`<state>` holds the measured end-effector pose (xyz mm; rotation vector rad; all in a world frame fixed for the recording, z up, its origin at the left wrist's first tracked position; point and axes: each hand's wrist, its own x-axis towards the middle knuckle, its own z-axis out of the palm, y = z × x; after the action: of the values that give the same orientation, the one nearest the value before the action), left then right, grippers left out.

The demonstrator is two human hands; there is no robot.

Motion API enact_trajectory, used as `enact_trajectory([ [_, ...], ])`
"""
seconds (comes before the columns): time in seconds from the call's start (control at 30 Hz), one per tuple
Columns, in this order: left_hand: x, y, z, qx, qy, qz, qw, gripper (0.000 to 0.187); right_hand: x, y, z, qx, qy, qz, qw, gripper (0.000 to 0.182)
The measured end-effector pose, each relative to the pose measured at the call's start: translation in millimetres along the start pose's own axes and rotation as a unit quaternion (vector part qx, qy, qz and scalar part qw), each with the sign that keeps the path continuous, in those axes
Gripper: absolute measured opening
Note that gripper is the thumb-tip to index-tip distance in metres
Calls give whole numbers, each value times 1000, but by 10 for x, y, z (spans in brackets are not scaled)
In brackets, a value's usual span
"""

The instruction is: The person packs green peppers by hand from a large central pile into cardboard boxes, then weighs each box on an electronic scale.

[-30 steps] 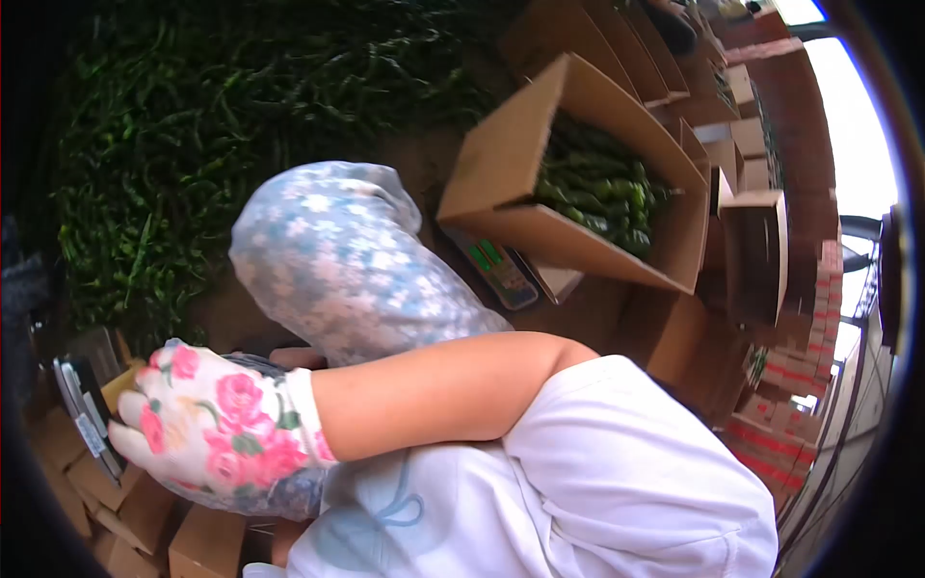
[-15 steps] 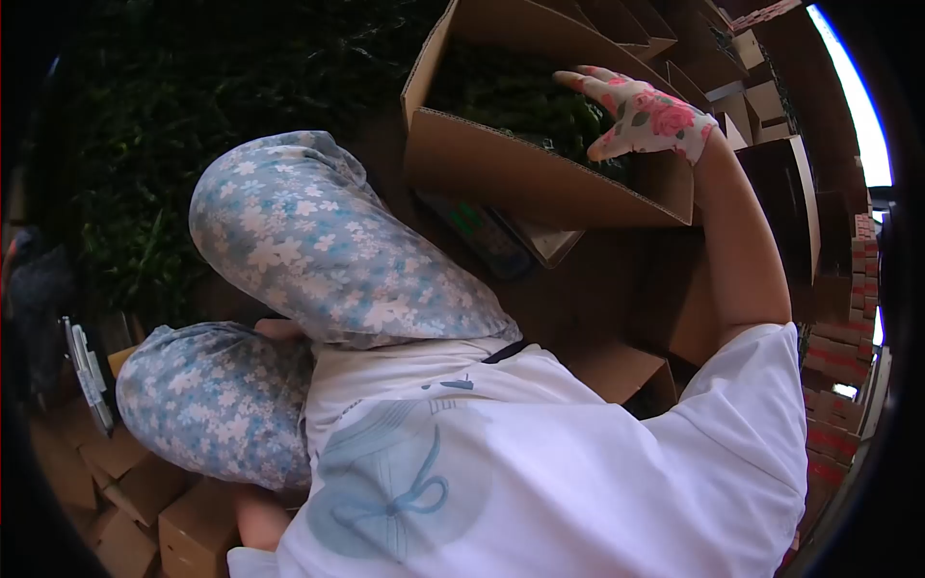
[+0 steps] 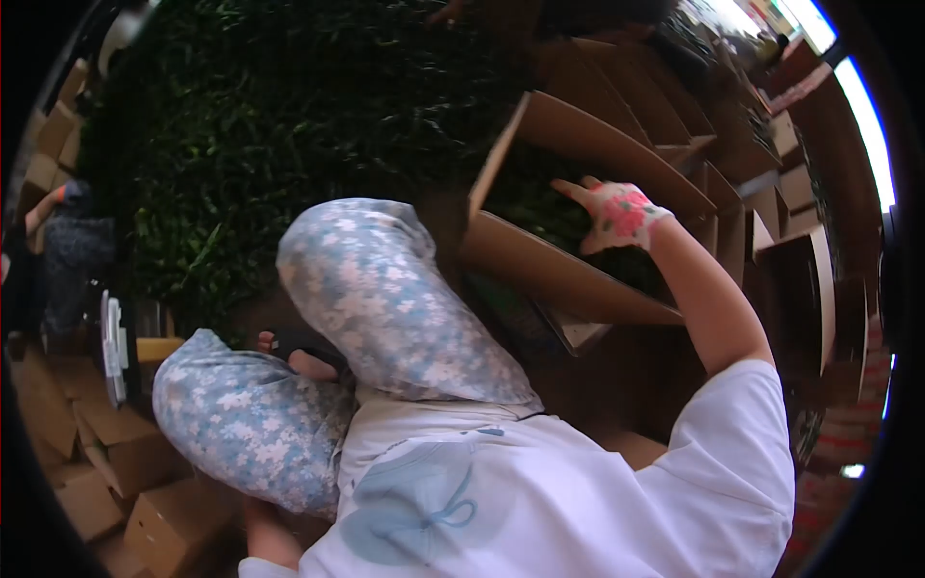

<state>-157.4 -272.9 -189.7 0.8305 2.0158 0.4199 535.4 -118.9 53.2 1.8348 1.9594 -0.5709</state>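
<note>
My right hand [image 3: 621,217] wears a white glove with pink roses. Its fingers are spread above dark green produce [image 3: 540,193] inside an open cardboard box [image 3: 568,270]. The fingertips point to the left, and the palm is low over the contents. Beneath the box, the pale edge of a weighing scale [image 3: 578,335] sticks out. Of my left side only the forearm [image 3: 272,535] shows, beside my bent leg in patterned trousers [image 3: 385,299]; the hand is hidden.
A broad heap of green produce [image 3: 222,144] spreads ahead of my knees. More open cartons [image 3: 617,91] stand beyond the box. Several cardboard boxes [image 3: 178,520] lie at lower left, near a white upright object [image 3: 114,347]. Another person [image 3: 72,241] is at far left.
The view has swung, so the box and my legs appear lower and further right. My right hand stays spread over the box. Another person has come more into view at left.
</note>
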Motion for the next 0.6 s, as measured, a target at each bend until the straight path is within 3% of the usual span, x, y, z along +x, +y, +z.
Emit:
enact_trajectory([
  [0.13,-196,-4,-211,40,43,47,997,38,36,95,-77,41,-13,-36,998,97],
  [0.2,-383,62,-202,51,56,50,996,38,109,100,150,-14,41,0,999,104],
  [0.27,-547,132,-196,41,81,48,995,38,252,126,236,-16,13,3,1000,109],
  [0.4,-1073,260,-507,78,278,-1,957,34,509,-189,232,-30,4,0,1000,109],
  [0.47,-1453,149,-848,90,461,22,882,32,682,-417,156,-34,4,-13,999,109],
  [0.53,-1916,-151,-1292,208,601,8,772,34,887,-619,92,-39,5,-29,999,108],
  [0.57,-2162,-367,-1449,261,658,-42,705,36,1002,-732,52,-43,4,-39,998,108],
  [0.6,-2512,-468,-1602,298,645,-148,688,40,1092,-782,20,-44,4,-46,998,108],
])
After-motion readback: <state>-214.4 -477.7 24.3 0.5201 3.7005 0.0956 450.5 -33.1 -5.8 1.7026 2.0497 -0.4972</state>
